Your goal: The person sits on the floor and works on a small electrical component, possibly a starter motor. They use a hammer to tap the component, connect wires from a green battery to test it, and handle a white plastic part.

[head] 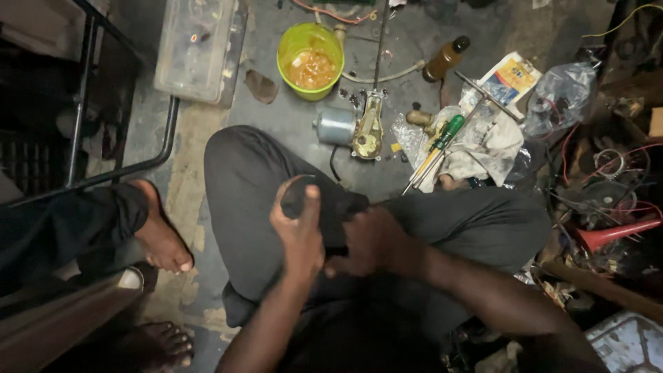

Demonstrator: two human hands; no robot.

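I sit cross-legged in dark grey trousers (248, 179) on a stained concrete floor. My left hand (298, 231) is curled round a dark rounded part (304, 197) held over my lap, thumb up along its side. My right hand (369, 242) grips the same dark part from the right, fingers closed on it. The part is black and mostly hidden between the hands. A small motor with a brass-coloured gear housing (356, 128) lies on the floor just beyond my knees.
A green bowl of orange liquid (311, 59), a brown bottle (445, 59), a green-handled screwdriver (442, 138) on rags, a T-handle wrench (487, 93) and a plastic bag (563, 93) lie ahead. Another person's bare feet (162, 242) rest at left. Wires and a red funnel (611, 235) crowd the right.
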